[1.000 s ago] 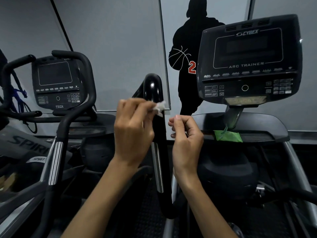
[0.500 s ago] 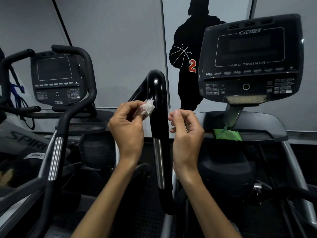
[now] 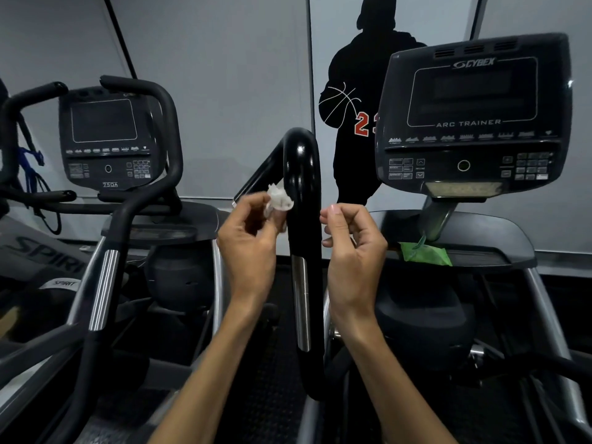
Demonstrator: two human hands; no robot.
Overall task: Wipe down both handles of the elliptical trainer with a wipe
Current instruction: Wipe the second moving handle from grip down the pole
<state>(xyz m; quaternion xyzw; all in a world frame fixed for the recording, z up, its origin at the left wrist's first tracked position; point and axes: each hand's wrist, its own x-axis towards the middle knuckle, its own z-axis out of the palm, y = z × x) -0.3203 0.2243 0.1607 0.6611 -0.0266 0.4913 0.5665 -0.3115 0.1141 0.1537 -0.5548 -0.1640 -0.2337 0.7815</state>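
The trainer (image 3: 474,129) fills the right side, its dark console angled toward the person, and its black handle (image 3: 302,193) rises dead centre, curving over at the top. That handle stands right between the two raised hands, which looks like the setup for a wipe down its length. On the ledge under the console sits a green pack (image 3: 426,253), probably parked there to stay within reach. Left hand (image 3: 248,241) is up beside the handle, fingers curled, pinching the wipe (image 3: 279,200), a small white crumpled wad bunched at the fingertips and sitting just against the handle's left edge; bunching it likely gives a firmer pad to rub with. Right hand (image 3: 354,248) hovers just right of the handle, fingers loosely curled, thumb up, holding nothing I can see, perhaps ready to steady the bar. Whether the wipe actually presses on the handle, I can't tell. The trainer's other handle is out of view, and the handle's base is lost in dark clutter below.
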